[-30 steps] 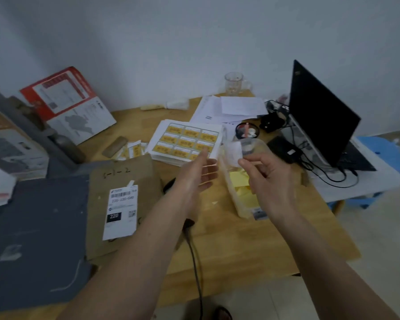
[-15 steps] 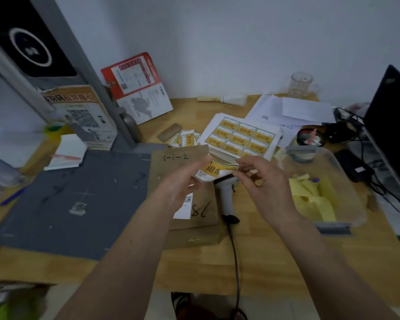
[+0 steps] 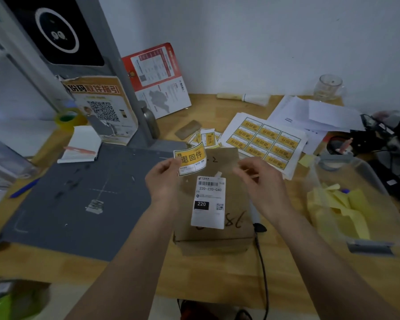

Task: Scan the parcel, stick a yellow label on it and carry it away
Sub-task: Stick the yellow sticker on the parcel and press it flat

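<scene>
A brown cardboard parcel (image 3: 234, 225) lies on the wooden desk in front of me, with a white shipping slip (image 3: 208, 202) on top. My left hand (image 3: 163, 183) pinches a peeled yellow label (image 3: 191, 160) by its left edge and holds it curled above the parcel's far left corner. My right hand (image 3: 262, 182) hovers over the parcel's right side, fingers loosely apart and holding nothing. A barcode scanner (image 3: 254, 214) lies just right of the parcel, mostly hidden under my right wrist, its black cable running off the front edge.
A sheet of yellow labels (image 3: 267, 140) lies behind the parcel, loose labels (image 3: 206, 137) beside it. A clear bin with yellow backing strips (image 3: 346, 204) stands at right. A grey mat (image 3: 74, 199) covers the left desk. Glass mug (image 3: 328, 86), papers (image 3: 314, 114) and cables (image 3: 379, 144) lie far right.
The view swung left from the clear bin to the parcel. My hands came apart: the left now holds the yellow label alone, and the right has let go.
</scene>
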The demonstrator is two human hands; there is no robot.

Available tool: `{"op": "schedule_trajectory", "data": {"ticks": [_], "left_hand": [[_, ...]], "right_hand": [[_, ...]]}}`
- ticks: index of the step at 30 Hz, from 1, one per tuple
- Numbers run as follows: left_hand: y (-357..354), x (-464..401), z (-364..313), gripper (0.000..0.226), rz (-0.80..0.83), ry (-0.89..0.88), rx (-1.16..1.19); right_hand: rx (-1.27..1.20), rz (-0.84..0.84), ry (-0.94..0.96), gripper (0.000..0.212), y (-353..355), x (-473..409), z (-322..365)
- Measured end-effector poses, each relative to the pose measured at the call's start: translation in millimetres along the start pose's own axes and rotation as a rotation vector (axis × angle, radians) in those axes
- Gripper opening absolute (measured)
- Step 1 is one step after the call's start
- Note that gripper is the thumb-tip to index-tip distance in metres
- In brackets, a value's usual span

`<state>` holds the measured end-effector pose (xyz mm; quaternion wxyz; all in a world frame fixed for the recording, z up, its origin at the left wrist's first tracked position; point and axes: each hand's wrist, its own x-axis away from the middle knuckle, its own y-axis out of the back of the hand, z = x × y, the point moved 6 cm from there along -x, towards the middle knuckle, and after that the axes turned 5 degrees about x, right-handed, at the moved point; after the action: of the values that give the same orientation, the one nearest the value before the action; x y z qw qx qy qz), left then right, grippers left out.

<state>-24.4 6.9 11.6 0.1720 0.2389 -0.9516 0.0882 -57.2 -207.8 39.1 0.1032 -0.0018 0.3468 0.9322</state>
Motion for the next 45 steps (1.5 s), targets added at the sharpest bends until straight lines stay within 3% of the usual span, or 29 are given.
{"op": "schedule_trajectory", "data": {"ticks": [6,12,19,29,45], "left_hand": [[1.1,-21.6,4.1,0.016,0.074,-0.089,-0.096],[-8.6,-43.9,12.2,0.014,0.151,-0.053,-0.156],[-21.6,-66.4,25.1,0.015,0.185,-0.058,-0.237],[-44.5,-85.1,21.3,0.011,0.216,-0.346,-0.538],[-57.7,-86.4,28.2,0.013,0.224,-0.463,-0.763]], "right_hand": [[-0.112,0.113,-0.190,0.046,-42.9,-31.1,10.8],[-0.017,0.144,-0.279,0.036,-82.4,-53.4,2.2],[-0.138,0.086,-0.400,0.019,-90.4,-61.3,-15.0],[-0.087,-0.057,-0.404,0.040,-87.5,-68.1,-29.2],[0.088,-0.217,-0.394,0.025,-84.5,-65.9,-30.0]]}}
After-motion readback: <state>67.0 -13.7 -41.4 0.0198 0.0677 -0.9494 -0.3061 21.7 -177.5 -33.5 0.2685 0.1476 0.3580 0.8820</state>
